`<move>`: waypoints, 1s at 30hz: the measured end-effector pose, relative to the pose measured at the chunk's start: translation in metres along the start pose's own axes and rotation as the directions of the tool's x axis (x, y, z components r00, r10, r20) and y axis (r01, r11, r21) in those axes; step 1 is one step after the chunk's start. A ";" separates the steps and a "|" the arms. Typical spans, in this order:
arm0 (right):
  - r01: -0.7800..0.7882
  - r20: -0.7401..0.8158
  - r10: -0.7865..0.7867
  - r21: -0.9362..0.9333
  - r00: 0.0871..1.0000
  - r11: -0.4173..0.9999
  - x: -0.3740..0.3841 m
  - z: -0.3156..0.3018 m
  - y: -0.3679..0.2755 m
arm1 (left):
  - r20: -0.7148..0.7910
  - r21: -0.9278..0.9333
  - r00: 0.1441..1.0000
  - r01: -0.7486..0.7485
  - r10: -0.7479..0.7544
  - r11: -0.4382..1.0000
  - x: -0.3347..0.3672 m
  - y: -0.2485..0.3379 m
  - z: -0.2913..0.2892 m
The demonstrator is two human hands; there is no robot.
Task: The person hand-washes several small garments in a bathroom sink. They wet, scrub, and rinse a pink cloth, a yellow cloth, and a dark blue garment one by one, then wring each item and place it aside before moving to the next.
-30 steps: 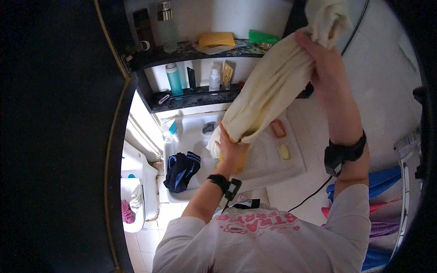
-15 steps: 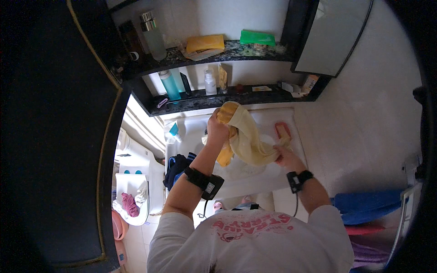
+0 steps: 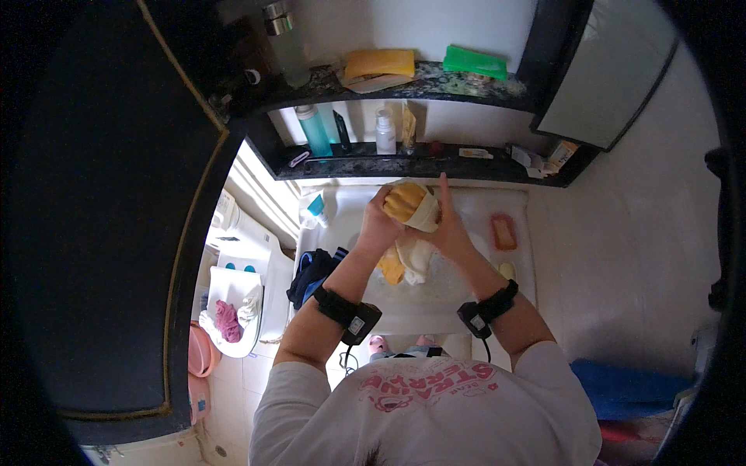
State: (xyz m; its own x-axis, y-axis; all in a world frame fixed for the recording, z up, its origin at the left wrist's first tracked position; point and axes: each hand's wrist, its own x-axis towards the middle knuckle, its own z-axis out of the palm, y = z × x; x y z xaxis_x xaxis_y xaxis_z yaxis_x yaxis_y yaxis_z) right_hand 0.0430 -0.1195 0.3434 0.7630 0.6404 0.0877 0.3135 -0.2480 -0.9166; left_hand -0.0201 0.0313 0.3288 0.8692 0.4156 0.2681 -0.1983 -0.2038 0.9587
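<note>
Over a white sink (image 3: 474, 314), my two hands hold a wet-looking yellow and cream cloth (image 3: 406, 200), bunched into a rounded bundle. My left hand (image 3: 378, 225) is closed round its left side. My right hand (image 3: 451, 230) grips the right side, its index finger stretched up toward the shelf. Below the hands, a yellow and white part of fabric (image 3: 404, 262) hangs or lies in the basin; whether it belongs to the same piece I cannot tell. Dark blue clothing (image 3: 312, 276) is draped on the sink's left edge.
A red soap dish (image 3: 503, 232) and a small pale yellow piece (image 3: 507, 270) are on the sink's right side. A tube with a teal cap (image 3: 317, 208) stands at its back left. Bottles (image 3: 314, 130) line the dark shelf (image 3: 435, 167) behind. Left is a white toilet (image 3: 260, 268).
My right hand has come in from the right and up to the left hand. The cloth, stretched out between them before, is now gathered into a bundle. The view has shifted slightly.
</note>
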 end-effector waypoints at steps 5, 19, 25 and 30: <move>-0.059 -0.080 0.055 -0.047 0.995 0.997 0.011 0.000 -0.003 | 0.054 0.167 0.998 0.027 -0.037 0.986 -0.008 -0.009 -0.022; -0.142 -0.046 0.399 0.892 0.916 0.429 -0.007 0.024 -0.028 | 0.219 0.481 0.968 0.003 -0.123 0.876 -0.059 -0.073 0.019; 0.017 -0.035 0.013 0.742 0.999 0.670 -0.007 0.001 -0.031 | 0.187 0.257 0.946 -0.309 0.266 0.916 -0.027 -0.075 0.015; 0.164 0.076 -0.181 0.190 0.981 0.968 0.018 -0.026 -0.003 | 0.316 -0.080 0.932 -0.160 0.177 0.984 -0.019 -0.061 0.007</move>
State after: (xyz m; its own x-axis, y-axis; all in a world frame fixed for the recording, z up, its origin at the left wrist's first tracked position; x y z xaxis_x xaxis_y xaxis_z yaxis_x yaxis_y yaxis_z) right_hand 0.0700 -0.1258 0.3581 0.6485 0.7280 0.2224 0.3211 0.0033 -0.9470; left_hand -0.0215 0.0300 0.2642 0.9182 0.0709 0.3898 -0.3703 -0.1963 0.9080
